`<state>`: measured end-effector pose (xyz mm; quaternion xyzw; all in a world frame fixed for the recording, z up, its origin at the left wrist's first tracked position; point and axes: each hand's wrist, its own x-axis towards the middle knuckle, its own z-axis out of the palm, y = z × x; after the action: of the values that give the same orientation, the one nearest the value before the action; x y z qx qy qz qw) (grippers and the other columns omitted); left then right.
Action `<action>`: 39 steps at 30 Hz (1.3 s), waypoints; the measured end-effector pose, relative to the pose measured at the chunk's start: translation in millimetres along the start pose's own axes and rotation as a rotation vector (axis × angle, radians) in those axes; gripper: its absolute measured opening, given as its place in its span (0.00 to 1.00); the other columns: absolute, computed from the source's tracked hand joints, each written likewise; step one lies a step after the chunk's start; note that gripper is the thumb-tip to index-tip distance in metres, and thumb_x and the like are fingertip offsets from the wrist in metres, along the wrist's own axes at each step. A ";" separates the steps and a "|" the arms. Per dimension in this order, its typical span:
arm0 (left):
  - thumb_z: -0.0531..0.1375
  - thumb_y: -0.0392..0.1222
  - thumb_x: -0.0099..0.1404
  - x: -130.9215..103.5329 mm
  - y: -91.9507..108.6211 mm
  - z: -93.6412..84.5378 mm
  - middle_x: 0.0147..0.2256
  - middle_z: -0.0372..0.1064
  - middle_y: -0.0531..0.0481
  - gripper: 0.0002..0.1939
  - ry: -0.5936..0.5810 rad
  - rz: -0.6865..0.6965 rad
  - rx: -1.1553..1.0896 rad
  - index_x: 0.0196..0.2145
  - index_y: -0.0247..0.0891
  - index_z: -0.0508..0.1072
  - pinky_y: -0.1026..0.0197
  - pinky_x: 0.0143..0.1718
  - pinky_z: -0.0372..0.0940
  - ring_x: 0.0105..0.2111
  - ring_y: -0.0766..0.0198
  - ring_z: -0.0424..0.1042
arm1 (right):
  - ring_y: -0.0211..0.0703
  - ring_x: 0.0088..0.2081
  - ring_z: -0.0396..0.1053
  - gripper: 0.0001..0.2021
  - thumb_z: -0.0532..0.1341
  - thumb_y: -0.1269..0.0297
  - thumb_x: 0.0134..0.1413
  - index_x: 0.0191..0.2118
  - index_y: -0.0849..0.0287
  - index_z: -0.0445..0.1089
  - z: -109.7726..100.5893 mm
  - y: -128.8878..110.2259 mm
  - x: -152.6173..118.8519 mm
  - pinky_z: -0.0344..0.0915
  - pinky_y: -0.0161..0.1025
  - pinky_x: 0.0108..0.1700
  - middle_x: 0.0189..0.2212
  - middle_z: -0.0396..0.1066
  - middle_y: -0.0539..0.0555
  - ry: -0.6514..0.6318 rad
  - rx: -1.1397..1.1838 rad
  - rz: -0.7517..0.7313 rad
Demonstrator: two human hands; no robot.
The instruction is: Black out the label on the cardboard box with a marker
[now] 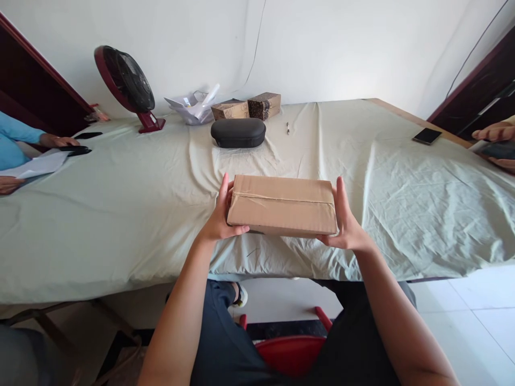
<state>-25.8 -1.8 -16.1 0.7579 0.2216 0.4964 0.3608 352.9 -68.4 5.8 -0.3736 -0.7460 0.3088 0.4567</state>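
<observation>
A brown cardboard box [282, 206] is held between my two hands over the front part of the cloth-covered table [140, 225]. A seam runs lengthwise along its upper face. My left hand [223, 214] grips the left end, thumb along the front lower edge. On the right end, my right hand [344, 220] presses with fingers up the side and the thumb near the bottom corner. Whether the box's underside touches the cloth is hidden. Beyond it lies a black zip case [238, 133].
Behind the case stand two patterned boxes [264, 106], a plastic bag [195, 110] and a dark red fan [126, 86]. A pen [288, 128] and a phone [427, 136] lie to the right. At the left, a person's hands hold papers [36, 163]; another person's hands [499, 139] show at the right edge.
</observation>
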 end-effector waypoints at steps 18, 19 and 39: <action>0.78 0.74 0.47 -0.3 -7.2 43.1 0.73 0.58 0.28 0.79 0.074 -0.249 -0.205 0.79 0.53 0.33 0.32 0.67 0.67 0.70 0.36 0.68 | 0.65 0.63 0.72 0.51 0.75 0.36 0.45 0.71 0.44 0.56 42.0 28.5 4.7 0.78 0.62 0.59 0.63 0.71 0.61 0.053 0.367 0.311; 0.79 0.71 0.48 -2.2 -4.8 46.8 0.72 0.60 0.27 0.77 0.074 -0.268 -0.168 0.79 0.49 0.38 0.30 0.67 0.66 0.69 0.34 0.69 | 0.64 0.64 0.72 0.52 0.77 0.40 0.45 0.72 0.44 0.54 39.9 28.6 4.6 0.77 0.61 0.61 0.65 0.70 0.61 0.016 0.326 0.300; 0.59 0.53 0.73 9.5 2.4 9.8 0.77 0.51 0.29 0.43 -0.119 -1.108 1.112 0.79 0.42 0.52 0.42 0.70 0.61 0.73 0.33 0.60 | 0.68 0.71 0.64 0.56 0.79 0.37 0.37 0.72 0.46 0.60 39.4 51.7 1.1 0.64 0.63 0.73 0.71 0.67 0.59 0.214 0.403 0.358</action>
<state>-13.0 0.1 -11.1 0.6316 0.7632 0.0194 0.1348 330.8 -44.9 -50.6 -0.4314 -0.5393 0.4854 0.5361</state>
